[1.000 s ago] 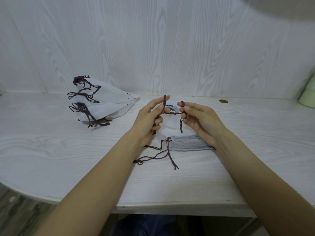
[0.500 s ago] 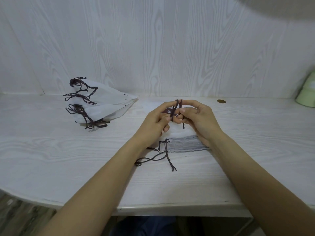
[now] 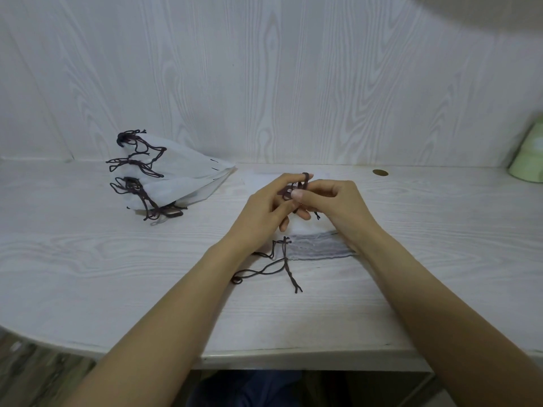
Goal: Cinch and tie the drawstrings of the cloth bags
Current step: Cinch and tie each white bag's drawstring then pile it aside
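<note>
Drawstrings of thin dark brown cord [image 3: 297, 191] were what I was working, held up between both hands above a flat white cloth bag [image 3: 318, 248] that lay on the pale wood-grain worktop [image 3: 88, 274], near its front edge. My left hand [image 3: 264, 214] pinched the cord between thumb and fingertips, a narrow grip closed on the string itself; my right hand [image 3: 340, 205] did the same from the other side, fingers curled round a loop that stood up just above the knuckles. The two hands were touching over the cord. I judged a knot was being formed, not yet drawn tight. The cord looked light, limp and a little fuzzy, so I expected it to hold friction well but flop wherever it was not held; best taken close to the crossing, by the fingertips. Another loose brown cord [image 3: 276, 267] trailed off the bag's near corner. At the back left sat a heap of white cloth bags with tied cords [image 3: 173, 177], apparently finished.
</note>
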A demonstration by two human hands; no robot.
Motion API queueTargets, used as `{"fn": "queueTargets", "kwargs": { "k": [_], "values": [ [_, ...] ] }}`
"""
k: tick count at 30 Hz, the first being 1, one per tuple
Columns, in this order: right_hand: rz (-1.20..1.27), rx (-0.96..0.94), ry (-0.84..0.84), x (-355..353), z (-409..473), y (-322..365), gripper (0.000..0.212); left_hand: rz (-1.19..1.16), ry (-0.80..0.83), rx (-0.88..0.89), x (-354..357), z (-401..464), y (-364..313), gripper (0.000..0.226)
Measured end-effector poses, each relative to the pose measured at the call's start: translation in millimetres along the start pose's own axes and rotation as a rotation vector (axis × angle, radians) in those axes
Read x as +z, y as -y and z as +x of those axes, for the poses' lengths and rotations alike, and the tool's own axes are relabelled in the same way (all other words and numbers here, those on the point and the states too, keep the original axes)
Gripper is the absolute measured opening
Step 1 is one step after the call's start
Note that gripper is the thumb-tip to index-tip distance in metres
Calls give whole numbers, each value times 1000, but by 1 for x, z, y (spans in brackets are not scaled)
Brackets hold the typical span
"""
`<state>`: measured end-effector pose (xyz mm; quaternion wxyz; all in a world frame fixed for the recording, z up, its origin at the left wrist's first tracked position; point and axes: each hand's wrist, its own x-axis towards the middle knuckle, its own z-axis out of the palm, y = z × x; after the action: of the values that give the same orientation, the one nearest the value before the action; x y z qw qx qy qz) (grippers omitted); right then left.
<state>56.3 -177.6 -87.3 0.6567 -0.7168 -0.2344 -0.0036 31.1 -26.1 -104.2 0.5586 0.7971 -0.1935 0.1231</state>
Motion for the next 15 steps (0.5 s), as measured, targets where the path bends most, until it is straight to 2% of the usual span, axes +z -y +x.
{"fn": "queueTargets", "kwargs": {
  "k": [5, 11, 15],
  "values": [
    [56, 28, -60, 0, 3, -3, 13, -96, -43, -32, 4, 2, -2, 34],
    [336, 157, 1, -3, 6, -4, 19, -182, -101, -148, -1, 3, -2, 22],
    [338, 137, 51, -6, 6, 0, 18, -198, -169, -127, -5, 5, -3, 19]
  ]
}}
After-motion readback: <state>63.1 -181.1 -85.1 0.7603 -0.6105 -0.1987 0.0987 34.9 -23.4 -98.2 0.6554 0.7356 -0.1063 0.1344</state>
